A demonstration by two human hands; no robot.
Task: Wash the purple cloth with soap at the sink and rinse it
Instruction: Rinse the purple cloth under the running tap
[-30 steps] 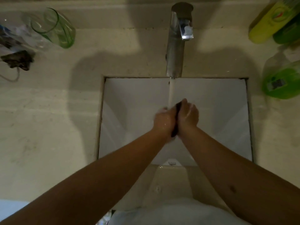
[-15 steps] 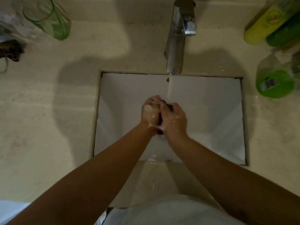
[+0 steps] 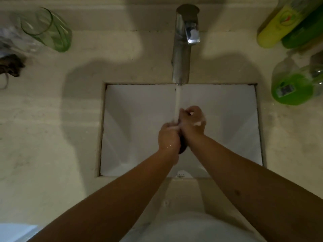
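Note:
Over the white square sink (image 3: 132, 119), my left hand (image 3: 168, 138) and my right hand (image 3: 192, 122) are pressed together around the dark purple cloth (image 3: 182, 147). Only a dark sliver of the cloth shows between my palms and below them. Both hands curl round it, and white soap foam clings to my right hand's knuckles. Water runs from the chrome tap (image 3: 185, 42) in a stream (image 3: 178, 102) that lands where my hands meet.
A green glass (image 3: 47, 30) lies at the counter's back left, with a dark bundle (image 3: 10, 65) beside it. Yellow and green bottles (image 3: 286, 25) and a bottle of green liquid (image 3: 295, 86) stand at the right. A beige counter (image 3: 52, 137) surrounds the sink.
My hands keep rubbing the cloth under the stream: the right hand slid forward past the left, which drew back toward me. The camera view shifted slightly.

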